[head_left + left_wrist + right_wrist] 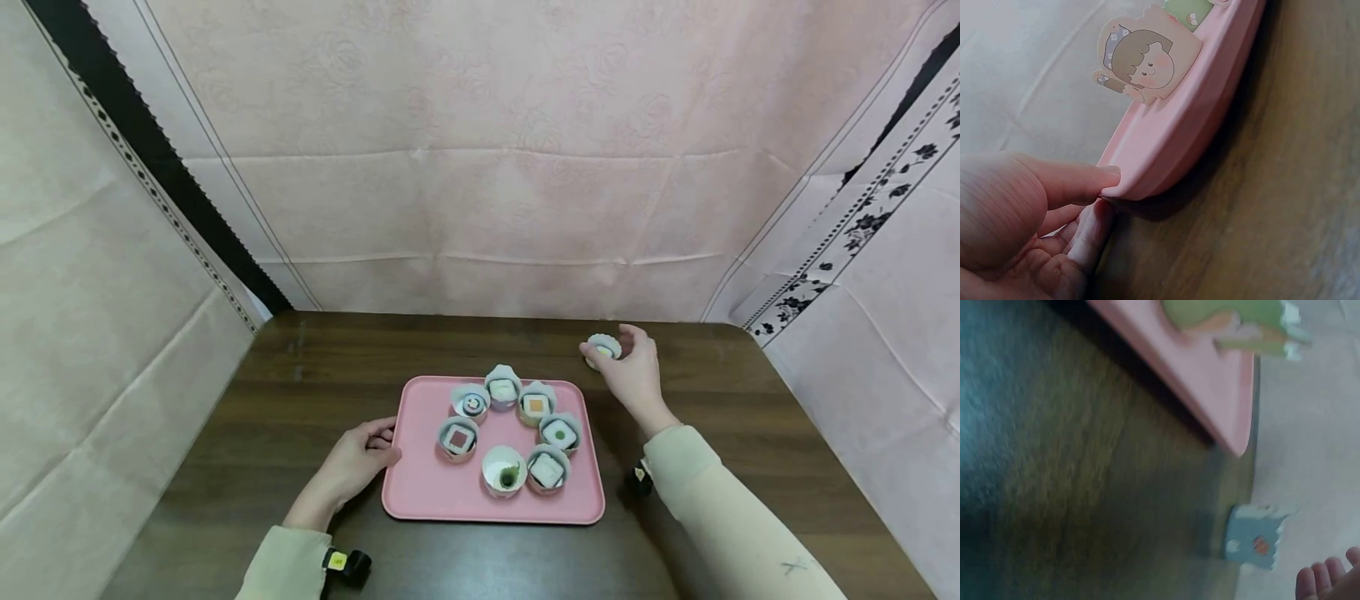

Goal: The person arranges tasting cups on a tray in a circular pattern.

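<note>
A pink tray [468, 504] lies on the table, and my left hand [358, 460] holds its left edge. Thumb [1079, 182] on top of the rim and fingers beneath it pinch the tray in the left wrist view. Off the tray, at the back right of the table, stands a small cup [602, 343] with a scalloped rim. My right hand [633, 375] is at this cup, thumb and fingers spread around it. In the right wrist view the fingers [1329, 575] are apart from the blue-grey cup [1254, 537]; the thumb is hidden there.
Several small cups stand on the tray, including a white one [504, 472] with something green inside. One cup shows a printed cartoon face [1154, 62]. The wooden table [330, 375] ends at a pale cloth backdrop [480, 208].
</note>
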Demonstrator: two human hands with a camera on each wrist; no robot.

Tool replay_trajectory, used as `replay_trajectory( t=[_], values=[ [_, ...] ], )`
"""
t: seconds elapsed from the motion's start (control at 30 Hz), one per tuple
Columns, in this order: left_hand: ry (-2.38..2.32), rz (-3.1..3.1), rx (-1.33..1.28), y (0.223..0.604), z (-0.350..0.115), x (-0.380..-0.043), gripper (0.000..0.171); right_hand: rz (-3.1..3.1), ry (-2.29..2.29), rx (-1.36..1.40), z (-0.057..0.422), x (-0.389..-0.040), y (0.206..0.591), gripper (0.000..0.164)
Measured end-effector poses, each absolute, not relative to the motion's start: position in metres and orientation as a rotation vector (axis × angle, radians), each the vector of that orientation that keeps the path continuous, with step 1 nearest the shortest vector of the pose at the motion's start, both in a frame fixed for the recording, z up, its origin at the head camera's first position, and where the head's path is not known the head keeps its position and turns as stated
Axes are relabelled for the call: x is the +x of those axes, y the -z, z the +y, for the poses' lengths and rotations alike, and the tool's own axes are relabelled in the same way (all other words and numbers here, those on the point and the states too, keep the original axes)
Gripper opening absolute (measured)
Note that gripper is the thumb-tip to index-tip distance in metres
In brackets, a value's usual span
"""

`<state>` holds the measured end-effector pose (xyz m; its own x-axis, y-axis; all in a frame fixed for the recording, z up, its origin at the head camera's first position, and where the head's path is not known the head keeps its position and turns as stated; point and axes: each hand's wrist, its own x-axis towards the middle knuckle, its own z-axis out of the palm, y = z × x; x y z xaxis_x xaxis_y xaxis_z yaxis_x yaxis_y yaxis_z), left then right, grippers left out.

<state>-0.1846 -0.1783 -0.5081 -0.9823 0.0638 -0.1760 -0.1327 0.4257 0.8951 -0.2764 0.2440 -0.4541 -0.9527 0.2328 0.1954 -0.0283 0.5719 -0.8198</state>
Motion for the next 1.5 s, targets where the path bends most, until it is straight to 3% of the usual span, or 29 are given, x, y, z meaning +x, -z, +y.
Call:
replay_trajectory(
  t=[0.4, 0.9, 1.27, 1.5],
  values=[
    [-1.58, 2.496, -0.066, 0.509, -0.176, -0.185, 0.051, -2.634, -1.5, -0.341, 0.265, -0.299, 0.483, 0.101],
    [-1.575, 2.484, -0.087, 0.508, -0.176, -0.185, 0.051, -2.64, -1.395, -0.393, 0.265, -0.305, 0.491, 0.067],
    [-1.57, 2.487, -0.097, 0.508, -0.178, -0.185, 0.051, -2.685, -1.454, -0.337, 0.268, -0.295, 0.491, 0.067],
    [-1.574, 2.488, -0.075, 0.508, -0.178, -0.186, 0.051, -2.646, -1.474, -0.245, 0.26, -0.27, 0.479, 0.066]
  ],
)
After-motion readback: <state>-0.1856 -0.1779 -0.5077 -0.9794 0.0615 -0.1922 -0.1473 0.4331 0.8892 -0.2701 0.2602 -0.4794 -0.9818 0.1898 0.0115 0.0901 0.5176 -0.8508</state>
